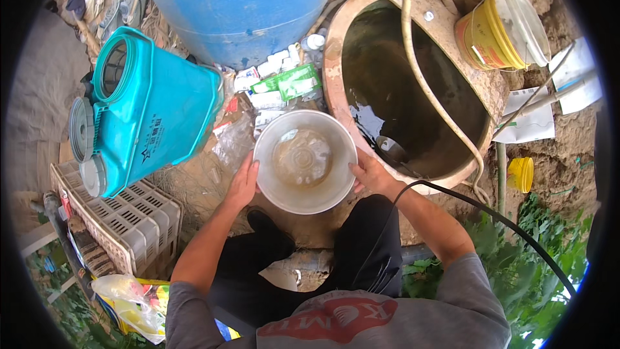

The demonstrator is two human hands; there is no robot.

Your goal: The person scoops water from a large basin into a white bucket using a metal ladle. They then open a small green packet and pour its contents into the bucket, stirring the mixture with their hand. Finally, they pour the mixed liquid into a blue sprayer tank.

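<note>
A round pale basin point(304, 161) is held level between my two hands, with a little cloudy liquid in its bottom. My left hand point(245, 182) grips its left side, and my right hand point(370, 172) grips its right side, the fingers partly hidden behind the wall. Right of the basin stands a large clay vat point(334, 82) of dark water, crossed by a pale hose point(421, 77). To the left, a turquoise plastic sprayer tank point(160, 106) with an open round mouth and a grey lid point(81, 129) rests on an upturned plastic crate point(131, 218).
A big blue barrel point(242, 5) rises ahead. Bottles and packets, one a green packet point(299, 82), litter the ground before it. A yellow bucket point(489, 34) sits on the slab over the vat. A black cable point(503, 220) passes over my right forearm. Leafy plants grow at lower right.
</note>
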